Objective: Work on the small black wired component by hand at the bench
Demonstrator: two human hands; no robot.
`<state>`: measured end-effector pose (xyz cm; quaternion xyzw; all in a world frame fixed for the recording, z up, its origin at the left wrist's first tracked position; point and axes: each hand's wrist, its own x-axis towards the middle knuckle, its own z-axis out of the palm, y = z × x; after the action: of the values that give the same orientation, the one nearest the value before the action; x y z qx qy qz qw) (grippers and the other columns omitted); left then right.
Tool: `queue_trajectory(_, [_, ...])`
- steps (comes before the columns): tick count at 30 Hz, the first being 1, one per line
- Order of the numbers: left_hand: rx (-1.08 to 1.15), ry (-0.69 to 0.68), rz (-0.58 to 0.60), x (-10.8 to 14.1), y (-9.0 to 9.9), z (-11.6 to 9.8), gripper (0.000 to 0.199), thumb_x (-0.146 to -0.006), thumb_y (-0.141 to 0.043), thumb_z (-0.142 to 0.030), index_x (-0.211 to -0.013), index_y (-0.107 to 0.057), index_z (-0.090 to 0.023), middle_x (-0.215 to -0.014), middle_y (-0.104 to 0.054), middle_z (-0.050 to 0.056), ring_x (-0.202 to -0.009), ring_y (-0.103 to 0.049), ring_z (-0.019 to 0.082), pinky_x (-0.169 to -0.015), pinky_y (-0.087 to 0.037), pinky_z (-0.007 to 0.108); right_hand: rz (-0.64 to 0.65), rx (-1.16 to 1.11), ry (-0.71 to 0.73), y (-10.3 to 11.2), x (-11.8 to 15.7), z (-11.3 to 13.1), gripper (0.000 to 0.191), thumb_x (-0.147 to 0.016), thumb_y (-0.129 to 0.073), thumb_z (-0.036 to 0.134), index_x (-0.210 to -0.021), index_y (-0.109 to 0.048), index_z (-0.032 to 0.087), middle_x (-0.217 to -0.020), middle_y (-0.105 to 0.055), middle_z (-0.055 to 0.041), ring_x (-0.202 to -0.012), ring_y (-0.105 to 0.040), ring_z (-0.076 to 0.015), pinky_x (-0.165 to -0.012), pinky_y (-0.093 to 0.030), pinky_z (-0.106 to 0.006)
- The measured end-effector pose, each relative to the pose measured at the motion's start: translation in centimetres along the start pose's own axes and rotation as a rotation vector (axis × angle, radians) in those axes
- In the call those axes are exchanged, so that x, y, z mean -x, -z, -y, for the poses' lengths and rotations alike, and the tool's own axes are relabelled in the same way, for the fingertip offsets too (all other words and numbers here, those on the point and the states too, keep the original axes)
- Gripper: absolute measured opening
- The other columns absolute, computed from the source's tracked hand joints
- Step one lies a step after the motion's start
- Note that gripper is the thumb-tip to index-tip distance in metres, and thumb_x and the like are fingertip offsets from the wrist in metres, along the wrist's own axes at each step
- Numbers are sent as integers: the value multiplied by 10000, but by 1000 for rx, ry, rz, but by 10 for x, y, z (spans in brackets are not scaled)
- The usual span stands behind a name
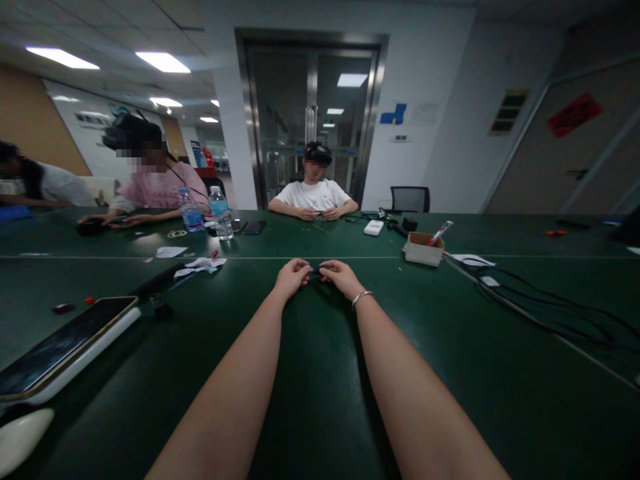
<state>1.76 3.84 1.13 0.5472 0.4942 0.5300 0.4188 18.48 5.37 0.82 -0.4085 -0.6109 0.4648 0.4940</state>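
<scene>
Both arms reach forward over the green table [320, 400]. Between my fingertips is a small dark piece [315, 270], too small and dim to name. My left hand [293, 276] pinches its left end, where a lighter bit shows. On the other end the fingers of my right hand [342, 276] are closed, with a silver bangle [362, 299] at that wrist. Most of the piece is hidden by the fingers. To the left stands a small black object [159, 306], and crumpled paper scraps [200, 266] lie beyond it.
At left a phone [65, 343] rests on a white block, behind a white rounded object [25, 437]. Water bottles [221, 213] stand farther back. A small open box [424, 249] and black cables [545, 300] lie to the right. People sit across the table, one opposite [315, 193].
</scene>
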Motion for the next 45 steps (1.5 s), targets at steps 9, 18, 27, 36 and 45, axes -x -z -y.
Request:
queue_trajectory(9, [-4,16,46,2,1,-5,180,-726,-697,-257,-838,-621,-139,-638,-608,9,-552,-574,84,-505,-449,182,0,5,17,0,-1,0,166,-733,-687,179,-888,-638,141,-600,-646,11,-542,-604,-93,-532,-452,-199])
queue_trajectory(18, [34,55,50,4,0,-8,194,-711,-713,-263,-787,-617,-112,-626,-618,22,-557,-572,85,-523,-450,191,-13,13,13,0,-1,0,175,-726,-693,185,-887,-640,140,-605,-650,6,-543,-602,-94,-540,-447,-202])
queue_trajectory(27, [12,-31,21,2,1,-4,204,-720,-696,-278,-863,-623,-153,-633,-583,-9,-542,-560,82,-503,-449,185,-5,4,8,0,-1,-1,176,-724,-697,189,-886,-644,145,-619,-652,2,-544,-604,-97,-551,-458,-208])
queue_trajectory(36, [28,23,22,0,0,-3,137,-794,-621,-270,-771,-587,-139,-591,-576,-4,-503,-545,79,-494,-442,188,5,-3,10,1,-2,-2,155,-742,-672,155,-892,-639,138,-614,-648,7,-542,-593,-85,-544,-440,-193])
queue_trajectory(45, [19,64,40,1,0,-6,80,-790,-616,-192,-795,-590,-117,-594,-592,5,-507,-549,81,-511,-440,199,-2,-11,1,0,-2,-1,164,-736,-682,160,-890,-635,132,-597,-646,7,-532,-584,-87,-538,-434,-195])
